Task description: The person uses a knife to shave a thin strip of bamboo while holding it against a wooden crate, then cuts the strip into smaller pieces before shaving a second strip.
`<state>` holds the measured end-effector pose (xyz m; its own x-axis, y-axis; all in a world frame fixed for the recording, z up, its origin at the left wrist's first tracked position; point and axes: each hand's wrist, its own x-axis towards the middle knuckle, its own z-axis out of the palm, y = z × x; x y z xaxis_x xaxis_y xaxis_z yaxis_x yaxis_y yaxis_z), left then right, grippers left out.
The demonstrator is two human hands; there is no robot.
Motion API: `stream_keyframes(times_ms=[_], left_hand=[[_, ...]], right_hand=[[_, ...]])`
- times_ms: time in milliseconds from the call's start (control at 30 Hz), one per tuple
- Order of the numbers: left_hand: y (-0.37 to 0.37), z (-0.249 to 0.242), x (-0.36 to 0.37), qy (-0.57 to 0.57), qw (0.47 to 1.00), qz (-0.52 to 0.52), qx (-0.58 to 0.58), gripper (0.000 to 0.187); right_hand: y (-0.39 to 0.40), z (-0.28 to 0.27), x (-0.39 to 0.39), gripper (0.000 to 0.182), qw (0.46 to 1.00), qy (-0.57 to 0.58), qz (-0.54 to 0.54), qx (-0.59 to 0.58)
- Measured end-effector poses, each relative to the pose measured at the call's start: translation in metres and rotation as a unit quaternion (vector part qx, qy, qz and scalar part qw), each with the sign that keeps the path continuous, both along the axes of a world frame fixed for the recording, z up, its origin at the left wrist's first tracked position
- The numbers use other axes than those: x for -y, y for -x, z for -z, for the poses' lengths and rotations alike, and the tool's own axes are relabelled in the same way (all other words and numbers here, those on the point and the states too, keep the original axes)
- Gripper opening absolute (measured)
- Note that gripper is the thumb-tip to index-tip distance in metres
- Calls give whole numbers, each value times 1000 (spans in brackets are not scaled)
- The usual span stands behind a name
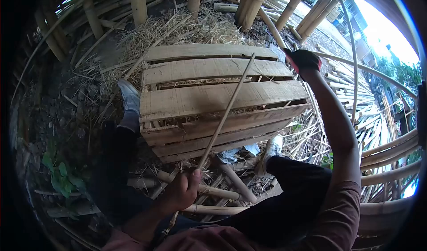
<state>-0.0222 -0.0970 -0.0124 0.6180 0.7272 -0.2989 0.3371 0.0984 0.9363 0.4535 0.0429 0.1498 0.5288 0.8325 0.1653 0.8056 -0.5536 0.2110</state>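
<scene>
My left hand (pixel 183 191), bare, is wrapped around a thin bamboo stick (pixel 227 108) low in front of my body. From that fist the stick slants up and away across a wooden slatted crate (pixel 191 100), its far tip over the back slats. A short frayed end of it pokes out below the hand. Beyond the crate's far right corner is my right hand (pixel 306 60), in a black and red glove with its fingers curled closed. What they grip, if anything, I cannot tell. A long bamboo strip (pixel 369 69) passes right by this glove.
Straw and bamboo shavings (pixel 178 28) heap behind the crate, below upright bamboo posts (pixel 138 4). Cut bamboo poles (pixel 364 113) lie piled on the right. My shoes (pixel 129 95) flank the crate. Bamboo pieces (pixel 238 184) cross the ground near my legs, and a green plant (pixel 62 175) grows at left.
</scene>
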Motion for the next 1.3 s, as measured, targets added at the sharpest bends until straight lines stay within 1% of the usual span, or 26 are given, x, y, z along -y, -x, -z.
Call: stream_keyframes(times_ms=[33, 67, 100, 167, 200, 233, 300, 333, 400, 433, 467, 533, 567, 633, 733, 800, 833, 900, 933, 967, 1033, 1100, 1133, 1167, 1233, 1300], left_hand=[[1, -1, -3, -14, 999, 22, -37, 45], [2, 3, -6, 35, 999, 25, -5, 47], [2, 8, -10, 32, 999, 21, -3, 47], [4, 17, -9, 161, 976, 46, 138, 45], [7, 16, -8, 170, 975, 45, 135, 45], [8, 11, -12, 207, 967, 47, 140, 47], [9, 6, -15, 245, 958, 49, 141, 49], [8, 4, -13, 223, 967, 43, 117, 50], [8, -1, -16, 201, 975, 40, 88, 50], [7, -4, -19, 242, 962, 46, 122, 48], [7, -6, -20, 280, 945, 49, 159, 46], [6, 5, -15, 236, 961, 47, 138, 48], [6, 9, -13, 192, 974, 46, 110, 50], [6, 8, -15, 211, 972, 28, 100, 49], [7, 10, -11, 232, 964, 44, 125, 48], [4, 5, -8, 33, 992, 55, 105, 46], [2, 6, -7, 33, 992, 59, 103, 46], [4, 7, -5, 125, 986, 24, 109, 49], [5, 6, -6, 125, 986, 26, 109, 49], [5, 4, -9, 141, 984, 35, 98, 49], [4, 4, -10, 151, 983, 39, 95, 49], [4, 11, -10, 129, 987, 44, 90, 50], [5, 1, -11, 100, 991, 44, 74, 48], [4, -2, -7, 106, 991, 42, 74, 48], [1, -4, -1, -45, 999, 18, -12, 41], [-4, -8, 6, -92, 996, 6, -17, 36]], right_hand=[[-2, -12, 5, 83, 999, -12, -2, -36], [3, -6, 5, 84, 996, -80, 19, -34], [36, -8, 18, 83, 995, -79, -15, -63], [93, 20, 43, 47, 986, 30, -167, -10], [132, 27, 63, 35, 957, 92, -271, 56], [169, 29, 82, 34, 922, 140, -356, 58], [211, 46, 103, 35, 889, 204, -406, -52], [207, 49, 101, 35, 889, 204, -406, -56], [186, 62, 88, 47, 870, 3, -493, 9], [153, 65, 60, 62, 923, 7, -360, -136], [116, 53, 32, 68, 964, -5, -263, 33], [47, 17, 0, 75, 996, -42, -45, 66], [25, 8, -3, 78, 998, -51, -33, 33], [75, -6, 20, 79, 997, -71, -4, -34], [174, 16, 74, 72, 971, 78, -227, 13], [225, 26, 102, 61, 924, 179, -334, -55], [219, 45, 111, 64, 885, 86, -446, -103], [166, 77, 77, 65, 907, 40, -418, 16], [128, 62, 51, 66, 967, 27, -247, -56], [84, 44, 24, 70, 993, -42, -107, -26], [-12, 23, 5, 82, 997, -44, -40, 57], [34, 0, 25, 69, 999, -28, -36, -10], [66, 8, 37, 52, 988, 15, -148, 46], [100, 15, 53, 42, 966, 59, -253, 2], [164, 31, 85, 44, 902, 138, -408, -6], [202, 43, 113, 48, 862, 107, -472, -152]])
